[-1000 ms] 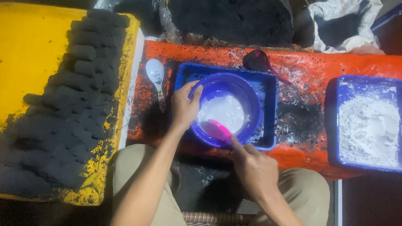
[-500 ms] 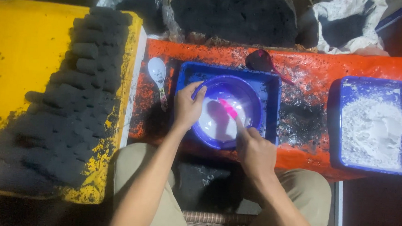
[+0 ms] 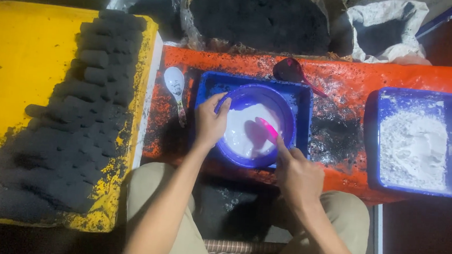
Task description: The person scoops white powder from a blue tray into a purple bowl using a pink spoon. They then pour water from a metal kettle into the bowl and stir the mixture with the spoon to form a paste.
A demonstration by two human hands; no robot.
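- The yellow board (image 3: pixel 25 67) on the left carries rows of black pressed lumps (image 3: pixel 75 118), well apart from both hands.
- The orange sheet (image 3: pixel 344 71) covers the bench; beyond it stand open sacks of black powder (image 3: pixel 259 16).
- A blue tray of white powder (image 3: pixel 417 141) sits at the right, clear of the work.
- The middle blue tray (image 3: pixel 304 95) holds the purple bowl (image 3: pixel 284 107), which is part full of white paste (image 3: pixel 244 130).
- The left hand (image 3: pixel 209 122) is closed on the bowl's near-left rim, thumb over the edge, as it was half a second ago.
- The right hand (image 3: pixel 299 176) grasps the pink spoon (image 3: pixel 267 128) by its handle; it has shifted right and slightly down since the earlier frame, and the spoon has moved with it toward the bowl's right side.
- The spoon's long axis runs diagonally, its pink end pointing up-left into the paste, handle down-right into the fingers.
- A dark red scoop (image 3: pixel 290 71) lies behind the tray; a white spoon (image 3: pixel 175 82) lies left of it. Nothing blocks the bowl.
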